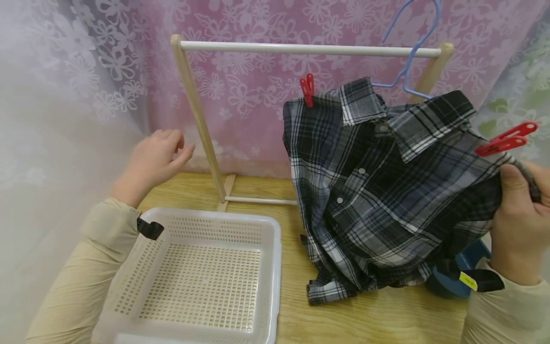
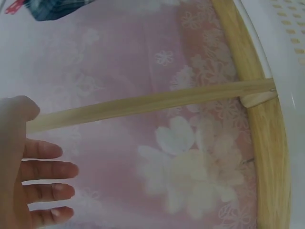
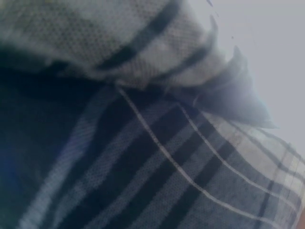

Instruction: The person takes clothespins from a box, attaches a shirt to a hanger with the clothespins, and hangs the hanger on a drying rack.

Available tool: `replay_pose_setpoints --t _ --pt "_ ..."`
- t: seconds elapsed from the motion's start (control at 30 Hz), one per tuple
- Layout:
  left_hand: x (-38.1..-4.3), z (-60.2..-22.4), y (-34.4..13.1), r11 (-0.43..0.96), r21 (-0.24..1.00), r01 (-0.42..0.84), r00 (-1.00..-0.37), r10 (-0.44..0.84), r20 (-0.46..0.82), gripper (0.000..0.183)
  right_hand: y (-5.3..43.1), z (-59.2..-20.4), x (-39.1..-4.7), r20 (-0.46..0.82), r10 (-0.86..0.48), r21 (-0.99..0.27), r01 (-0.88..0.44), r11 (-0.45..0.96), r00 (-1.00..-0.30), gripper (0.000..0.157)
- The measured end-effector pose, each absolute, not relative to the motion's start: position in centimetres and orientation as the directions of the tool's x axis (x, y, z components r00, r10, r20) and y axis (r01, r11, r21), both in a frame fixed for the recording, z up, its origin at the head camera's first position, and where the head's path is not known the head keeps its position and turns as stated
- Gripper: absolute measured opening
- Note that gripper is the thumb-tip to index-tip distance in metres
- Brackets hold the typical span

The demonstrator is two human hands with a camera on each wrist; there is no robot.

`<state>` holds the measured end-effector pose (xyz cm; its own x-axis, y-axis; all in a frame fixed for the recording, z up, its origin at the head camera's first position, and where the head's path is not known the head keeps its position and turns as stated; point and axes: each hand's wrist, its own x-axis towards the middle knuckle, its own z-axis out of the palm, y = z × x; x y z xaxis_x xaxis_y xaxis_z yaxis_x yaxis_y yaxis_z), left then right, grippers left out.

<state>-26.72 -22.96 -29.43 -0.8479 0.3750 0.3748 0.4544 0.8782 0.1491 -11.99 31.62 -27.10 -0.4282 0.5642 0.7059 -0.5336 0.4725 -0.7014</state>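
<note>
A black, grey and white plaid shirt (image 1: 369, 191) hangs on a blue wire hanger (image 1: 408, 71), whose hook rises in front of the rack's white rod. One red clothespin (image 1: 307, 90) clips its shoulder on the left, another red clothespin (image 1: 507, 139) the shoulder on the right. My right hand (image 1: 520, 224) grips the shirt at that right shoulder, thumb on top. The right wrist view is filled by blurred plaid cloth (image 3: 157, 157). With nothing in its grasp, my left hand (image 1: 156, 155) is raised beside the rack's left post; its fingers (image 2: 50, 171) are spread in the left wrist view.
The small drying rack (image 1: 193, 100) has wooden posts and stands on a wood-grain table (image 1: 374, 320). A white perforated basket (image 1: 275, 267) sits at front left. Partly behind the shirt is a dark blue basin (image 1: 449, 284). A pink flowered curtain (image 1: 253, 95) hangs behind.
</note>
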Motion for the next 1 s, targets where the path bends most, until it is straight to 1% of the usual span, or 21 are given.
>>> replay_pose_setpoints --t 0.17,0.37,0.43,0.53,0.6,0.83,1.0 --pt "-28.5 -29.8 -21.5 0.907 0.076 0.414 -0.868 0.369 0.332 0.042 31.4 -26.9 -11.8 0.712 0.567 -0.683 -0.595 0.424 -0.414 0.015" --pt "-30.4 -30.2 -20.1 0.941 0.047 0.336 -0.912 0.313 0.264 0.06 31.4 -26.8 -12.1 0.759 0.532 -0.639 -0.587 0.498 -0.375 0.02" --pt "-30.9 -30.4 -19.8 0.947 0.045 0.317 -0.926 0.299 0.231 0.062 31.4 -26.9 -12.2 0.77 0.518 -0.628 -0.589 0.509 -0.372 0.021" --pt "-31.4 -30.9 -19.6 0.952 0.055 0.302 -0.938 0.287 0.195 0.061 31.4 -26.8 -12.2 0.776 0.509 -0.62 -0.6 0.506 -0.373 0.02" --pt "-31.5 -31.2 -19.4 0.95 0.068 0.305 -0.938 0.287 0.195 0.059 31.3 -26.7 -12.1 0.776 0.509 -0.618 -0.606 0.5 -0.372 0.02" --pt "-31.5 -32.0 -18.9 0.939 0.087 0.333 -0.917 0.302 0.259 0.051 31.2 -26.6 -11.9 0.775 0.516 -0.618 -0.608 0.498 -0.365 0.019" --pt "-31.5 -32.3 -18.7 0.927 0.097 0.363 -0.889 0.314 0.333 0.046 31.7 -26.4 -12.1 0.778 0.499 -0.625 -0.559 0.545 -0.383 0.015"
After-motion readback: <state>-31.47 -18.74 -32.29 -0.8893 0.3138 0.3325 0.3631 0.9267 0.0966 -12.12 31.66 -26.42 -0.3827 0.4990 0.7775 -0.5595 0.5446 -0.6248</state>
